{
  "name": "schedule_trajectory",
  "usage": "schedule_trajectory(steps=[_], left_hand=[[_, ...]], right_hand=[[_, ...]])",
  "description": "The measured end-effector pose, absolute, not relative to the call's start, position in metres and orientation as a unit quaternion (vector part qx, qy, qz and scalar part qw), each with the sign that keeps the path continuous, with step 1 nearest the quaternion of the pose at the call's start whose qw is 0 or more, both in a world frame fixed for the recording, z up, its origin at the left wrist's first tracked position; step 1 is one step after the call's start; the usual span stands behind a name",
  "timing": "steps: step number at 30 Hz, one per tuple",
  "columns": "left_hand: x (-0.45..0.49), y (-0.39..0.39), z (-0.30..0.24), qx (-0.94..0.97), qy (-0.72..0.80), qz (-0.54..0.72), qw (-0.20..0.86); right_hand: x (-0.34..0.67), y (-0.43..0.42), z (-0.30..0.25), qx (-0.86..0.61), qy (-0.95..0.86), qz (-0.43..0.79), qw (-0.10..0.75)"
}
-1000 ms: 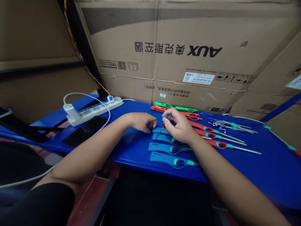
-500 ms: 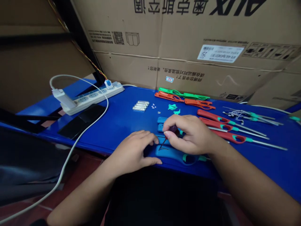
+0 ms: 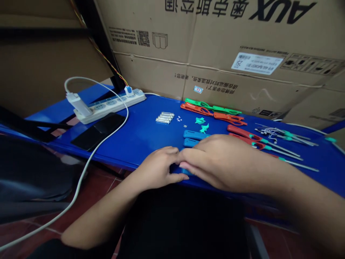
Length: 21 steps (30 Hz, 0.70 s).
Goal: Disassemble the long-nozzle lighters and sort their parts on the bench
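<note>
Okay, so here's where we're at: our left hand [image 3: 157,168] and right hand [image 3: 219,162] are pulled in close together at the front edge of the blue worktop [image 3: 142,124], with the right hand's fingers meeting the left's fingertips. Both are curled down over a blue plastic lighter body [image 3: 183,171]. Only a sliver of it pokes out under the fingers, right where the hands meet, so most of its shape is hidden. The hands aren't spread, but we can't tell whether either one is pinching anything in there.

Just past our fingertips sit two more blue lighter casings [image 3: 194,135], lying flat, one just ahead of the other. Beyond those are a couple of small teal plastic pieces [image 3: 201,121], and further left there's a neat little row of metal tubes [image 3: 163,118] with tiny parts [image 3: 179,118] beside it.

Out past the right hand, red lighters with long metal nozzles [image 3: 244,133] lie angled across the worktop, and orange and green lighter handles [image 3: 205,107] line the back edge. Over past the left hand we've got a power strip [image 3: 107,108], a black phone [image 3: 98,131] and a white cable [image 3: 126,115], all against a big AUX cardboard box [image 3: 215,64].
</note>
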<state>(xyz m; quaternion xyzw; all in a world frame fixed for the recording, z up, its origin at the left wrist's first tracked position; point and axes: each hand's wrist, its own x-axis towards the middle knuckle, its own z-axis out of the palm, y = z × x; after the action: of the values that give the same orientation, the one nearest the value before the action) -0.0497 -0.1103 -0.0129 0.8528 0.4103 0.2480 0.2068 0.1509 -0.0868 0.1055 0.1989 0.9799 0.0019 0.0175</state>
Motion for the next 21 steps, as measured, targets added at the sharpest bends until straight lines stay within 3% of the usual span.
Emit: schedule_trajectory(steps=[4,10,15,21], left_hand=[[-0.050,-0.110,-0.013,0.852,0.404,0.264,0.203],[-0.051,-0.109,-0.014,0.859,0.398,0.243,0.209],[-0.050,-0.109,-0.014,0.848,0.417,0.246,0.215],[-0.049,-0.108,-0.011,0.853,0.409,0.243,0.214]], right_hand=[[0.149,-0.083,0.121,0.185,0.978,-0.052,0.085],[0.142,-0.083,0.122,0.205,0.972,0.042,0.106],[0.143,-0.083,0.127,0.149,0.981,-0.048,0.110],[0.139,-0.078,0.130,0.191,0.972,-0.004,0.137]])
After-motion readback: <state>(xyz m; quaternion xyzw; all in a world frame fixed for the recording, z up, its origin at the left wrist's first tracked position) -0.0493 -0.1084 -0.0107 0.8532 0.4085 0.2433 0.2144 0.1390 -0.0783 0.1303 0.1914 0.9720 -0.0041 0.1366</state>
